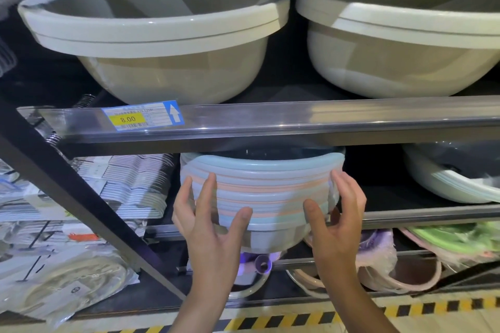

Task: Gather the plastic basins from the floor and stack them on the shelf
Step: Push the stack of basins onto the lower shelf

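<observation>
From the head view, a stack of basins [261,192] in pale blue and pink stands at the front of the middle shelf [433,216], with its rims just under the upper shelf rail [270,123]. This stack is the landmark here.

The left hand [208,224] is on the left side of the stack. Its fingers [207,192] are spread and almost straight, lying against the rims, and the thumb touches the lower front of the stack. The right hand [335,222] is on the right side of the stack in the same way: the fingers lie against the rims, and the thumb presses on the front. Both hands seem to hold the stack between them with released, uncurled fingers, not clenched.

Above the stack, on the upper shelf, there are two big beige basins: one basin [154,43] directly above and one more basin [400,40] above and to the right. A price tag [143,116] reading 8.00 is on the rail, above and to the left of the stack. To the left of the stack lie packs of white hangers [135,184]. To the right of it a white basin [454,173] lies tilted. Below the stack and to the right is a green basin [457,240] in plastic wrap. Far below, a yellow and black striped line [297,317] runs on the floor.
</observation>
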Available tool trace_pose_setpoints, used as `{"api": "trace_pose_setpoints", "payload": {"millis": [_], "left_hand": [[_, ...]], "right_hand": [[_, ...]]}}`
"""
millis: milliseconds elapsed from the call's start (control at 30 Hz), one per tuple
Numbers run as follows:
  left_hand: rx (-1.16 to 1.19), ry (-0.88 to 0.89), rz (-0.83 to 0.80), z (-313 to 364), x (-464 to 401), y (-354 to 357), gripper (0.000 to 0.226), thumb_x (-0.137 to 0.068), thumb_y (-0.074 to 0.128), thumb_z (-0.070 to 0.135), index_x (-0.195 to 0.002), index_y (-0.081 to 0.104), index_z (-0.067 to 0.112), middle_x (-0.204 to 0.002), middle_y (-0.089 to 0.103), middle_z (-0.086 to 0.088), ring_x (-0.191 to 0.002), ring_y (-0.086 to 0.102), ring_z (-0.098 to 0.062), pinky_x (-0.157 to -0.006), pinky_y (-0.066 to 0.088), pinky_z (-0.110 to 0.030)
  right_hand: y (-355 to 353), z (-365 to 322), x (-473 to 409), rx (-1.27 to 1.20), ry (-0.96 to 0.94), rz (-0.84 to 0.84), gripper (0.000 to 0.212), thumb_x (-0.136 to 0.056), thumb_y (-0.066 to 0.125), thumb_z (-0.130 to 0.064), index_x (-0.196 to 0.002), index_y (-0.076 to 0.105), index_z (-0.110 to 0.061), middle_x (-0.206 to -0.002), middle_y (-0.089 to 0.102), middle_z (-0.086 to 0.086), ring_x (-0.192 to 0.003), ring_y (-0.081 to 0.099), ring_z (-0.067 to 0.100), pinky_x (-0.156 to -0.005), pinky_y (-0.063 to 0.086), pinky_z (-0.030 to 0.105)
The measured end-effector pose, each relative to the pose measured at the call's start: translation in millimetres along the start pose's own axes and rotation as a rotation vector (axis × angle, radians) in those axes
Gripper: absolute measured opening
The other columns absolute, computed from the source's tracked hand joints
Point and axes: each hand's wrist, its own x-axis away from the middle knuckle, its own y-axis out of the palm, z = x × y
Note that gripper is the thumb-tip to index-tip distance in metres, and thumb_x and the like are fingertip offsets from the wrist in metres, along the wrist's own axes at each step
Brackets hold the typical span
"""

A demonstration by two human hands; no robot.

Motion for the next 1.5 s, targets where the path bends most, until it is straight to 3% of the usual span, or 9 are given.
{"api": "trace_pose_setpoints", "payload": {"millis": [133, 300, 400, 667, 800, 1167, 1233, 1400, 1500], "left_hand": [[-0.007, 0.005, 0.012, -0.7, -0.2, 5.6, 0.064, -0.083, 0.065, 0.056, -0.142, 0.042, 0.057, -0.157, 0.02, 0.012, -0.148, 0.016, -0.016, -0.106, 0.03, -0.027], [0.015, 0.02, 0.042, -2.9, -6.8, 14.6, 0.059, -0.086, 0.063, 0.056, -0.142, 0.045, 0.049, -0.158, 0.02, 0.009, -0.148, 0.016, -0.016, -0.112, 0.033, -0.044], [0.007, 0.029, 0.035, -8.5, -5.8, 15.7, 0.059, -0.086, 0.063, 0.054, -0.142, 0.044, 0.054, -0.159, 0.02, 0.009, -0.147, 0.017, -0.018, -0.112, 0.029, -0.037], [-0.004, 0.029, -0.03, -33.7, -5.0, 16.2, 0.062, -0.083, 0.077, 0.036, -0.134, 0.043, 0.047, -0.159, 0.02, -0.003, -0.149, 0.023, -0.025, -0.113, 0.029, -0.034], [-0.022, 0.031, -0.031, -34.4, -4.6, 27.4, 0.066, -0.081, 0.081, 0.017, -0.134, 0.047, 0.037, -0.158, 0.022, -0.008, -0.148, 0.026, -0.024, -0.112, 0.024, -0.013], [-0.102, 0.027, 0.022, -37.9, -16.7, 38.9, 0.067, -0.076, 0.087, 0.012, -0.133, 0.055, 0.024, -0.149, 0.034, -0.008, -0.137, 0.029, -0.01, -0.107, 0.022, -0.007], [-0.081, -0.01, 0.021, -41.2, -17.1, 43.8, 0.067, -0.075, 0.088, 0.009, -0.132, 0.055, 0.024, -0.148, 0.033, -0.005, -0.136, 0.028, -0.004, -0.106, 0.027, -0.011], [-0.022, -0.1, 0.007, -57.4, -1.5, 51.0, 0.067, -0.077, 0.084, -0.003, -0.131, 0.052, 0.022, -0.15, 0.028, -0.001, -0.139, 0.032, -0.001, -0.107, 0.045, -0.045], [-0.027, -0.102, 0.008, -61.5, 6.2, 54.9, 0.066, -0.082, 0.079, -0.005, -0.137, 0.049, 0.016, -0.154, 0.025, -0.004, -0.137, 0.035, 0.007, -0.107, 0.047, -0.049]], "right_hand": [[1.9, -1.9, -1.1, 0.013, -0.034, 0.012, 0.051, -0.089, 0.065, -0.046, -0.134, 0.046, -0.062, -0.152, 0.035, -0.004, -0.14, 0.041, 0.012, -0.101, 0.052, 0.04], [3.6, -2.5, -10.4, 0.008, -0.033, 0.025, 0.046, -0.088, 0.065, -0.049, -0.127, 0.05, -0.068, -0.149, 0.037, -0.006, -0.137, 0.044, 0.01, -0.102, 0.054, 0.037], [3.0, 5.3, -9.1, 0.027, -0.027, 0.014, 0.045, -0.089, 0.066, -0.048, -0.128, 0.051, -0.065, -0.149, 0.037, -0.006, -0.138, 0.043, 0.017, -0.102, 0.052, 0.054], [22.3, 23.9, 4.0, 0.03, -0.038, 0.009, 0.047, -0.087, 0.071, -0.04, -0.127, 0.051, -0.057, -0.148, 0.034, 0.005, -0.138, 0.043, 0.024, -0.101, 0.047, 0.062], [35.6, 24.2, 6.4, 0.068, -0.022, 0.018, 0.048, -0.089, 0.075, -0.04, -0.126, 0.048, -0.057, -0.151, 0.03, -0.004, -0.142, 0.037, 0.019, -0.107, 0.043, 0.06], [44.1, 34.5, -2.4, 0.065, 0.049, 0.022, 0.061, -0.084, 0.084, -0.014, -0.127, 0.052, -0.043, -0.148, 0.035, -0.001, -0.14, 0.04, 0.027, -0.104, 0.047, 0.059], [50.2, 39.4, -2.2, 0.063, 0.065, 0.025, 0.062, -0.084, 0.083, -0.007, -0.127, 0.053, -0.039, -0.148, 0.035, -0.001, -0.141, 0.041, 0.027, -0.104, 0.048, 0.058], [55.4, 51.1, 11.7, 0.083, 0.112, 0.01, 0.074, -0.08, 0.084, 0.002, -0.124, 0.047, -0.045, -0.145, 0.032, -0.007, -0.135, 0.044, 0.01, -0.098, 0.056, 0.051], [57.7, 52.3, 21.2, 0.086, 0.126, 0.015, 0.077, -0.08, 0.083, 0.002, -0.128, 0.044, -0.043, -0.144, 0.033, -0.004, -0.129, 0.045, -0.001, -0.092, 0.06, 0.043]]}}
